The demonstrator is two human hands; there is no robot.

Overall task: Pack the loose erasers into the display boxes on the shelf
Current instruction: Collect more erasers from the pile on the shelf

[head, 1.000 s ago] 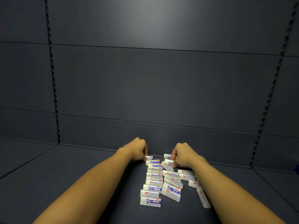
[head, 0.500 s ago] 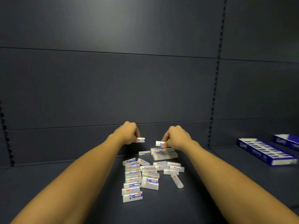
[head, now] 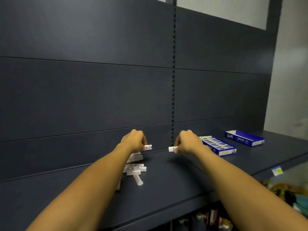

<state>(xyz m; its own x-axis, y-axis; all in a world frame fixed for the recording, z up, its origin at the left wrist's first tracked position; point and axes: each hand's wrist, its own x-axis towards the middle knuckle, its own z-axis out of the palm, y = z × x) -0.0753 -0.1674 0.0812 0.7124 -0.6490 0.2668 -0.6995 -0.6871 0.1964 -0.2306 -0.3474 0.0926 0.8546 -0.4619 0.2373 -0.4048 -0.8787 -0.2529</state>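
Note:
My left hand (head: 135,141) pinches a white and blue eraser (head: 148,147) in the air above the shelf. My right hand (head: 187,142) pinches a second eraser (head: 171,149) at about the same height. A pile of loose erasers (head: 135,169) lies on the dark shelf below my left wrist, partly hidden by my forearm. To the right stands a blue display box (head: 218,145) filled with rows of erasers. A second blue display box (head: 245,138) sits farther right, its inside hidden from here.
The dark shelf board (head: 166,185) has a front edge running lower right, with a price tag (head: 277,171) on it. Blurred goods (head: 290,194) lie on a lower level at the bottom right. A slotted upright (head: 173,80) divides the back panel.
Both hands lifted an eraser each off the pile and moved right. The view swung right, so the pile now lies at the left and both display boxes show.

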